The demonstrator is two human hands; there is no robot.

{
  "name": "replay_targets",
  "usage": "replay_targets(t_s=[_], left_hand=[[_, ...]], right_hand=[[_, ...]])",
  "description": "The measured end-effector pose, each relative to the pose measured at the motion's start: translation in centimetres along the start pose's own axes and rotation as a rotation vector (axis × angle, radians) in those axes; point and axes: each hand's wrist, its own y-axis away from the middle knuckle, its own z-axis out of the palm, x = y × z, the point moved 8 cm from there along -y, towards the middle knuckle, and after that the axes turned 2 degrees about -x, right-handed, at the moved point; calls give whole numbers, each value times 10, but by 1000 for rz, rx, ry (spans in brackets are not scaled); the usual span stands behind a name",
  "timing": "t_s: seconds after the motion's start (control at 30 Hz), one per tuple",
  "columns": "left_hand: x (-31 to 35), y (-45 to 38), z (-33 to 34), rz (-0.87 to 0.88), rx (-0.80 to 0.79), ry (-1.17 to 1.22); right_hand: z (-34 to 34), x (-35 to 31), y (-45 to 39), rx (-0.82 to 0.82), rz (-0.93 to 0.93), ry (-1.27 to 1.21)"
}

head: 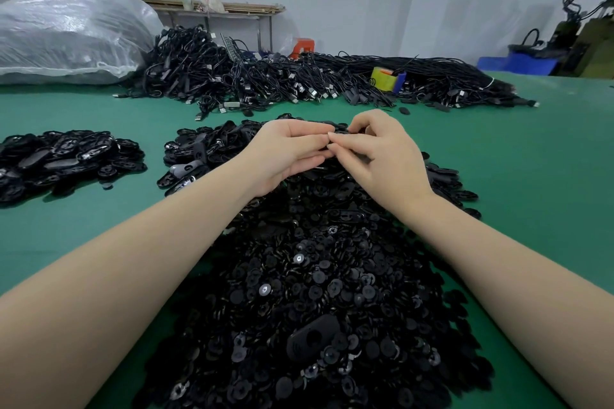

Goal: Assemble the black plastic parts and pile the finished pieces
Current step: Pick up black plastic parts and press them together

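- Bare green table (86,236) is lying open at near left and right.
- A big heap of black parts (315,292) is filling the centre.
- A smaller pile (63,159) is sitting at left.
- Tangled cables (299,80) are blocking the far side.

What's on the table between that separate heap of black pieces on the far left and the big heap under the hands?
In the head view, only bare green table separates the left heap from the big heap; nothing lies in that strip.
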Motion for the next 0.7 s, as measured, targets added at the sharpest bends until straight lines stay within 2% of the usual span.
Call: replay_targets(t_s=[0.13, 0.23, 0.37, 0.7], left_hand=[[4, 0, -3, 103, 50, -113], [10, 3, -4, 210, 83, -313], [7, 8, 4, 261, 70, -429], [-3, 4, -1, 202, 51, -328]], right_hand=[[22, 29, 3, -113, 484, -562], [38, 36, 12, -144, 703, -884], [45, 38, 19, -178, 786, -937], [45, 38, 20, -213, 794, -973]])
